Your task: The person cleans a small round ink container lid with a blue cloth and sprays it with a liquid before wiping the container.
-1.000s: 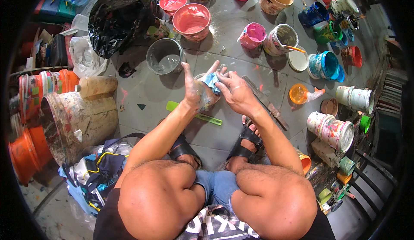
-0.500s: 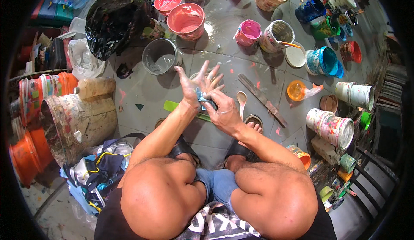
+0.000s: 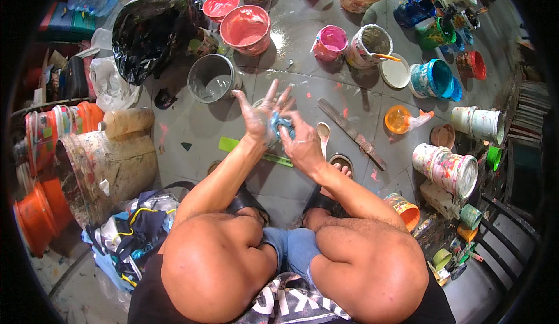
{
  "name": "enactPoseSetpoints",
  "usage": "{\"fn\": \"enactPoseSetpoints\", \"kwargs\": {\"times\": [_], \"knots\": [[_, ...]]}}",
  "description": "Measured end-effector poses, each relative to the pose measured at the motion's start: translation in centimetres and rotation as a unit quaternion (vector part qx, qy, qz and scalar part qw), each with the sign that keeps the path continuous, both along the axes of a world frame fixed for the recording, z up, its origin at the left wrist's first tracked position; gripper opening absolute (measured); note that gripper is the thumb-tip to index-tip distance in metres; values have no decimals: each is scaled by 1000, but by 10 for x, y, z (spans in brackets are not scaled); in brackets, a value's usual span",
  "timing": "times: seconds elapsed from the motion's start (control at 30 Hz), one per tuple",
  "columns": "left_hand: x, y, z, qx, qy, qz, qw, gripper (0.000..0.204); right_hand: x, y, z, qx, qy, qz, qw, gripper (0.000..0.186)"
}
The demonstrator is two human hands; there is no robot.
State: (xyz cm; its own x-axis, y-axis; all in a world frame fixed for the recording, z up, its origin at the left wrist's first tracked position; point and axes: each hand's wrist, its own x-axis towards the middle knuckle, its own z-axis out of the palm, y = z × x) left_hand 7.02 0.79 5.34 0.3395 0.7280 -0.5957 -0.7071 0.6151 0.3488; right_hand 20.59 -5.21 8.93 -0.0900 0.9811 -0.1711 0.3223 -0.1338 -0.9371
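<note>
My left hand [image 3: 260, 116] is held palm up with its fingers spread, and pale smears mark the skin. Against that palm, my right hand [image 3: 302, 140] presses a crumpled blue rag [image 3: 282, 123], pinched in its fingers. Below the hands a bright green plastic strip [image 3: 229, 144] lies on the floor, partly hidden by my left wrist. A wooden spoon [image 3: 323, 135] rests just right of my right hand. Past it lies a long, paint-stained flat blade or scraper [image 3: 351, 133]. Beyond my left fingers stands a clear grey tub [image 3: 213, 79].
Red paint bowls [image 3: 247, 30], a pink paint pot [image 3: 330, 42] and a white bucket with a brush [image 3: 368, 46] stand farther off. A black plastic bag [image 3: 142, 41] is at far left. Stained buckets [image 3: 108, 164] line the left; more paint pots [image 3: 432, 79] stand right.
My right hand has moved up along the left palm with the blue rag, its fingers now higher and more of the rag showing. The left hand remains spread.
</note>
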Motion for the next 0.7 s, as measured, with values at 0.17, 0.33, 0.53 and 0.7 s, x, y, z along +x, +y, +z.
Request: {"fn": "enactPoseSetpoints", "kwargs": {"times": [0.17, 0.33, 0.53, 0.7], "knots": [[-5, 8, -1, -40, -33, 54, 997, 138, -7, -23, 8, 114, -35, 71, 990, 31], [-3, 3, -2, -73, -105, 84, 988, 131, -21, -35, 8, 191, -13, 164, 968, 24], [0, 1, -14, -78, -117, 84, 986, 125, -13, -22, -8, 105, -75, 36, 991, 19], [5, -22, -24, -50, -146, -17, 988, 128, -10, -13, 0, 126, -49, -13, 991, 21]]}}
